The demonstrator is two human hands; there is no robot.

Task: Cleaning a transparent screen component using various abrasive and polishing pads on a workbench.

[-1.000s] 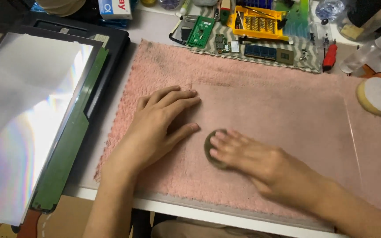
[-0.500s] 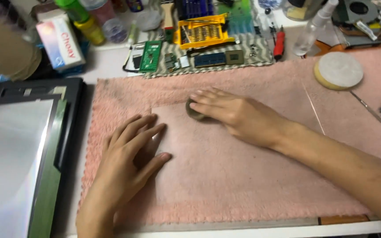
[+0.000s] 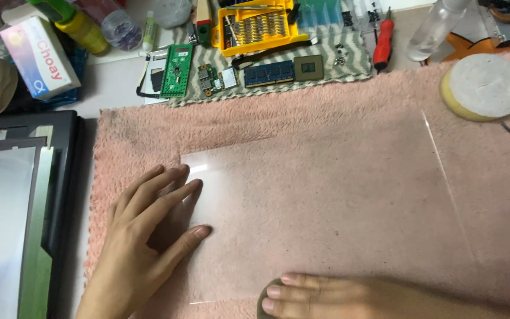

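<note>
A white work table [image 3: 116, 88], seen from above, fills the view; no walls, floor or windows show. A fluffy pink towel [image 3: 337, 118] covers most of its surface. Behind it lies a grey-and-white zigzag mat [image 3: 355, 65] carrying a green circuit board [image 3: 176, 70], a blue memory module [image 3: 268, 74], a square processor chip [image 3: 309, 67], a yellow plastic screwdriver-bit case [image 3: 259, 26] and a red-handled screwdriver [image 3: 383, 42]. A round yellow-and-white sponge pad [image 3: 484, 87] rests at the towel's far right. A dismantled black-framed display panel [image 3: 13, 212] lies at left, reflecting soft, even light.
</note>
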